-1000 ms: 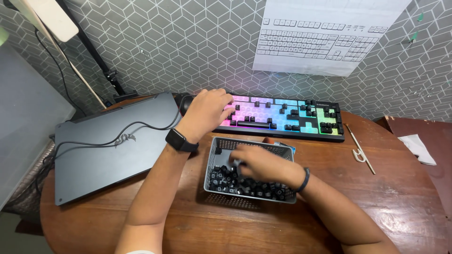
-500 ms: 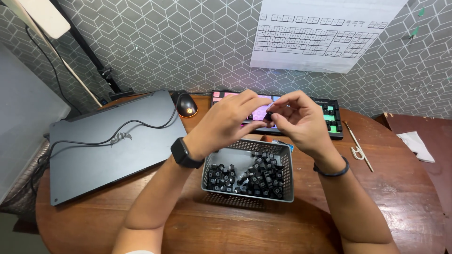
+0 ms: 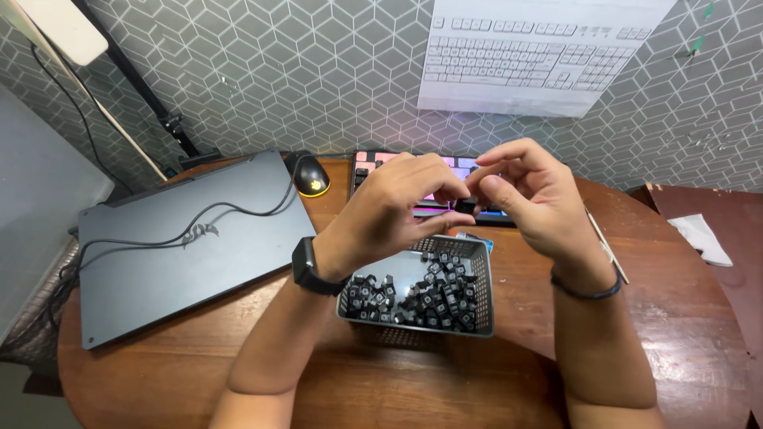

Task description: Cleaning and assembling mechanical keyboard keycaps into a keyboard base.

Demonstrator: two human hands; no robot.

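Both hands raised above the tabletop point(image 3: 683, 318), meeting over the near edge of the lit keyboard point(image 3: 373, 163). One small black keycap point(image 3: 467, 206) pinched between the fingertips of both hands, right at the spot where they meet. Left hand point(image 3: 393, 210) curled, fingers point(image 3: 433, 171) drawn together onto the keycap from the left side, thumb beneath it. Right hand point(image 3: 528, 195) closing on the same keycap from the right, thumb and forefinger tips pressed to it, remaining fingers bent and lifted clear. Keycap held in the air, well above the grey mesh basket point(image 3: 477, 282) and a little behind it. Basket sitting just below the wrists, heaped with more black keycaps point(image 3: 429, 298). Closed grey laptop point(image 3: 183, 246) off to the left with a black cable point(image 3: 230, 210) lying across its lid. Glowing mouse point(image 3: 311, 176) between laptop and keyboard.
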